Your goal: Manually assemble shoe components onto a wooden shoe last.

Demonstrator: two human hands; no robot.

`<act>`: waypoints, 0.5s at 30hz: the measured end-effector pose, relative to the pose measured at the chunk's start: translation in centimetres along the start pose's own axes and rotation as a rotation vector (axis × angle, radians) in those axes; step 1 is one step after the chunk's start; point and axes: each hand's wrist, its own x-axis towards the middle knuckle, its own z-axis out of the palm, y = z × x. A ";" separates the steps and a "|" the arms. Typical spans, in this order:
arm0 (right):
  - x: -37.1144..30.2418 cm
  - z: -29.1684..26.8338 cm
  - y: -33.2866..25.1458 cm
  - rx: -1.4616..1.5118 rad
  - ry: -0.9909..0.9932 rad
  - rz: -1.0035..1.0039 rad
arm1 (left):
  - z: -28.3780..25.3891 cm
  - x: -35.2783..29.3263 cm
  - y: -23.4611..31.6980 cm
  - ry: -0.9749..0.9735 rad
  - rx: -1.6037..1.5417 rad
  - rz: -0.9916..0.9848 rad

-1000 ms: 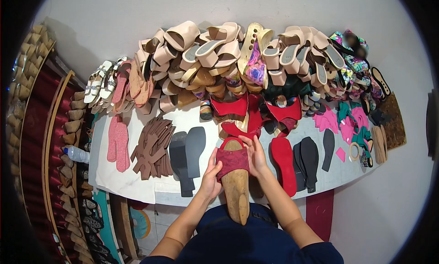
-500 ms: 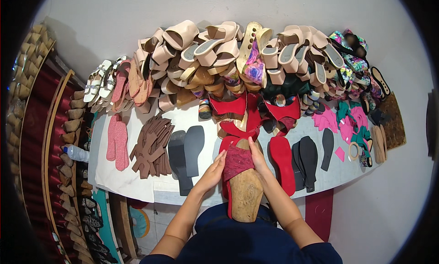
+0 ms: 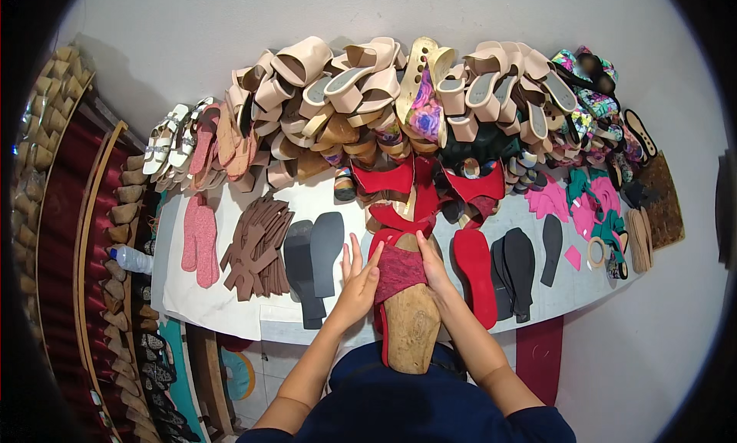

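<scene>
A long table with a pale grey and white covering stretched across the scene. Along its back lay a wide heap of pale pink heeled sandals, mixed with flowered and wooden-soled ones.

At the table's near edge, in front of the person's body, the worn, tan wooden shoe last was held between the two hands, its broad end toward the person. To its left lay a stack of brown, strap-like cut pieces. To its right lay a bright red, sole-shaped piece, with black sole-shaped pieces just beyond.

The left hand was open, its fingers spread, beside the last's left side; how firmly it pressed could not be told. The right hand gripped the last from the right, its thumb near the far end. Between the hands, a dark red, patterned band wrapped across the last. A narrow bright red strip showed along the last's left side. Far to the right lay a small pink scrap.
</scene>
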 end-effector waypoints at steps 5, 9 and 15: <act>-0.6 1.4 -0.7 -0.019 -0.007 0.003 | 2.7 0.3 -1.5 -0.004 -0.716 -0.096; 0.2 1.0 -0.2 -0.105 -0.154 -0.116 | 3.6 -1.0 -0.5 -0.101 -1.357 -0.520; -0.2 0.7 -0.4 -0.774 -0.030 -0.244 | 3.2 -1.7 0.7 -0.163 -1.505 -0.697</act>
